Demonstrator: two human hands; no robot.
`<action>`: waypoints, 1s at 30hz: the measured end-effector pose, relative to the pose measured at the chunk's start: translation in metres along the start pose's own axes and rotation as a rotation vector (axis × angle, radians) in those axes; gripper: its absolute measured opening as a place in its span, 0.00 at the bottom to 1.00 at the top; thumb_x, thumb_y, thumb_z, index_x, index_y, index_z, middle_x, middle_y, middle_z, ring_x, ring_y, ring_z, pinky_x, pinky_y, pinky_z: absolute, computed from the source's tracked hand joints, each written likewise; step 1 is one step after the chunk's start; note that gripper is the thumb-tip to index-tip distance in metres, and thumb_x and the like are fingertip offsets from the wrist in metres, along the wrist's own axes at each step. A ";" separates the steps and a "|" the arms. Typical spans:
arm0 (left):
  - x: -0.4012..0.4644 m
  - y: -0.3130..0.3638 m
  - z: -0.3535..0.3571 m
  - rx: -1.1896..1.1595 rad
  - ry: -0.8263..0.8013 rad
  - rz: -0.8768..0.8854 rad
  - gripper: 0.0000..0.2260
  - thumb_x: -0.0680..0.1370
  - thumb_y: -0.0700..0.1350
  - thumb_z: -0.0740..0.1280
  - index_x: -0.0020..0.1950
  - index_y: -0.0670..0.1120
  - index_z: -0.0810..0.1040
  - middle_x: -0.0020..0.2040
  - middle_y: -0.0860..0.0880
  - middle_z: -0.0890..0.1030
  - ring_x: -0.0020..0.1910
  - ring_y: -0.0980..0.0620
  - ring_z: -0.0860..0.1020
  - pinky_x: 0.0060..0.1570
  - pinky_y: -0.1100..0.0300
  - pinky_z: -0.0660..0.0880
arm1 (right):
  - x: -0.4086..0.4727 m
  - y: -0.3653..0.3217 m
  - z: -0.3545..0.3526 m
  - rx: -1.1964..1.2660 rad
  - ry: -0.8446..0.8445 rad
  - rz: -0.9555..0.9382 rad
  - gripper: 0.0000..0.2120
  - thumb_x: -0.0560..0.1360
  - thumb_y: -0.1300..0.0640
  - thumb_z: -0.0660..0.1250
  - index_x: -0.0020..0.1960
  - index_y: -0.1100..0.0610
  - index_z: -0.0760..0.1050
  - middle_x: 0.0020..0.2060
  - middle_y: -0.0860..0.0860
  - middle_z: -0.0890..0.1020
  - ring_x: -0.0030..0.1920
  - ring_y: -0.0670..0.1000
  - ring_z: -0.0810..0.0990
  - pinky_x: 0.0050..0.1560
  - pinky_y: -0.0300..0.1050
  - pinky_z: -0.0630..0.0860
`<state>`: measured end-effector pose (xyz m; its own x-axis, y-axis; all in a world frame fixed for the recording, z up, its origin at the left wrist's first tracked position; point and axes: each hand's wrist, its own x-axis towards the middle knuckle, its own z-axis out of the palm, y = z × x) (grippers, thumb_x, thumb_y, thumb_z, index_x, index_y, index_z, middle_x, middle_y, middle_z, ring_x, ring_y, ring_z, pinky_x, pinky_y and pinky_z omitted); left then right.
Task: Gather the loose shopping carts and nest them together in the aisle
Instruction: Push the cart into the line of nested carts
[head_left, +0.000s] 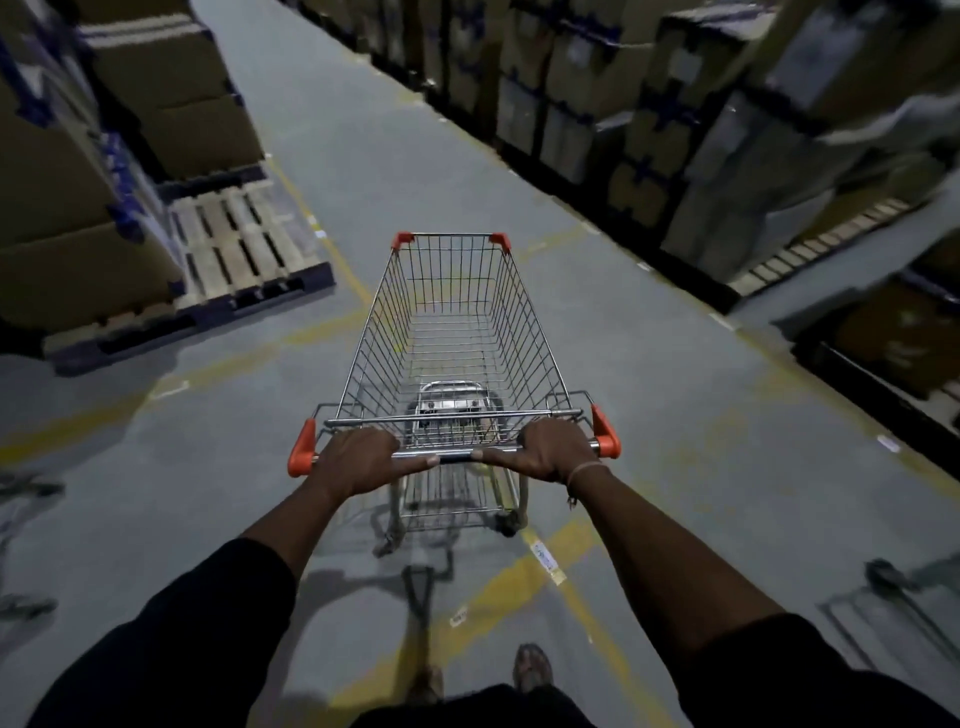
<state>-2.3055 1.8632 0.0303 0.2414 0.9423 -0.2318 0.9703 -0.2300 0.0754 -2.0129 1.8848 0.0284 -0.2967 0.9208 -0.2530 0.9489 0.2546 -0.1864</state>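
Evidently, from the head view, an empty shopping cart (451, 332) is held by its handle bar (454, 454), left hand (358, 460) and right hand (545, 449) both clenched round it. Its long axis is pointed straight ahead along the aisle floor (675, 415), midway between pallet (244, 249) and shelving; no second cart is clearly made out.
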 end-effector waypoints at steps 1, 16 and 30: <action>0.005 0.003 0.000 0.004 0.006 0.037 0.36 0.72 0.81 0.52 0.31 0.50 0.72 0.32 0.52 0.77 0.30 0.56 0.75 0.33 0.59 0.65 | -0.007 0.003 0.002 -0.002 0.004 0.032 0.44 0.59 0.09 0.42 0.28 0.51 0.61 0.23 0.49 0.67 0.25 0.51 0.68 0.33 0.44 0.66; 0.081 0.095 0.005 0.074 0.017 0.463 0.44 0.67 0.86 0.46 0.33 0.47 0.77 0.29 0.52 0.78 0.30 0.54 0.77 0.37 0.59 0.76 | -0.113 0.062 0.023 0.049 0.123 0.454 0.45 0.61 0.09 0.41 0.29 0.52 0.64 0.24 0.50 0.70 0.28 0.53 0.74 0.38 0.48 0.77; 0.122 0.232 -0.004 0.140 -0.001 0.798 0.37 0.71 0.81 0.52 0.31 0.48 0.75 0.29 0.51 0.77 0.28 0.54 0.76 0.29 0.60 0.63 | -0.198 0.128 0.032 0.111 0.198 0.785 0.40 0.69 0.14 0.52 0.28 0.51 0.64 0.24 0.49 0.70 0.26 0.50 0.71 0.35 0.45 0.71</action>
<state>-2.0515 1.9257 0.0235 0.8620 0.4809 -0.1602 0.4986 -0.8615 0.0963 -1.8358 1.7259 0.0240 0.4841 0.8566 -0.1787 0.8533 -0.5073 -0.1203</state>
